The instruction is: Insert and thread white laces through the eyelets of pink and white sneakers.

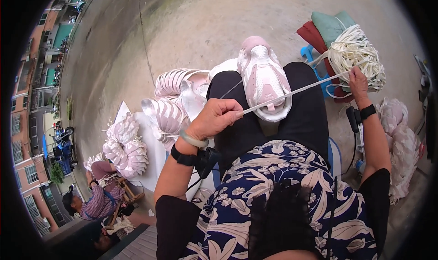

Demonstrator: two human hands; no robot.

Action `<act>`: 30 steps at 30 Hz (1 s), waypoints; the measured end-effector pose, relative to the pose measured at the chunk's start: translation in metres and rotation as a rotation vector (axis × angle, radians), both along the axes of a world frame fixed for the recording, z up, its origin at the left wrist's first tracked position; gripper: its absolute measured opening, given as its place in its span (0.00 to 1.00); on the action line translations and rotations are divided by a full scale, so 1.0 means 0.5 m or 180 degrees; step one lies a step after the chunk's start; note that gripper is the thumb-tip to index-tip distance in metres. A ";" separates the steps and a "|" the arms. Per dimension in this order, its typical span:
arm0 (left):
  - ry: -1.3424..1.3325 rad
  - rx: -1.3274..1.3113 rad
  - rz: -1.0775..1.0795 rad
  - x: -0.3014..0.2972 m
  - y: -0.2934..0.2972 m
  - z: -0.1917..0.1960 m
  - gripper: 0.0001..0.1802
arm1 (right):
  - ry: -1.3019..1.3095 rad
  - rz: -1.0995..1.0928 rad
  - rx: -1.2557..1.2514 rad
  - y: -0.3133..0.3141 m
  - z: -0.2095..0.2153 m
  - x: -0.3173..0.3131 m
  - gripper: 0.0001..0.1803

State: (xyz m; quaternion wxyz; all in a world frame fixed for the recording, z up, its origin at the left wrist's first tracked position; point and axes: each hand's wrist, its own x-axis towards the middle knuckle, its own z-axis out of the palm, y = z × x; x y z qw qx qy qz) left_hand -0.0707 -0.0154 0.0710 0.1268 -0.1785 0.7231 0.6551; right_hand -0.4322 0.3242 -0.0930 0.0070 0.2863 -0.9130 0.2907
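Observation:
Across my lap a white shoelace point(301, 89) is pulled taut between my two hands. Its left end is pinched between the thumb and fingers of my left hand point(222, 116), near my left thigh. To the right, my right hand point(359, 83) grips the lace farther along, close to a large bundle of white laces point(360, 54). Beneath the lace, a pink and white shoe upper point(263, 75) lies on my thighs, a small pink pull tab at its near end. No lace shows threaded in it that I can make out.
The lace bundle rests by green point(335, 25) and red cloth over a blue stool point(321, 80). Stacked pink and white uppers point(166, 116) stand left, with tied bundles point(125, 146) beyond; more uppers point(401, 146) lie right. Another person point(98, 203) sits at lower left.

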 end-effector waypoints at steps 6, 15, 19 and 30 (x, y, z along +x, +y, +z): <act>-0.0053 -0.0157 0.0139 0.016 -0.058 0.017 0.07 | 0.0603 -0.0694 0.0836 0.112 -0.048 -0.055 0.08; 0.1179 -0.1290 0.0144 -0.057 0.019 -0.024 0.05 | 0.0415 0.0734 -0.0603 -0.153 0.143 0.131 0.17; 0.1760 -0.1653 -0.0078 -0.121 0.076 -0.035 0.03 | -0.1977 0.2265 -0.1111 -0.299 0.281 0.284 0.12; 0.1910 -0.2988 0.0038 -0.165 0.035 -0.069 0.08 | -0.1746 0.2543 -0.0693 -0.318 0.245 0.267 0.07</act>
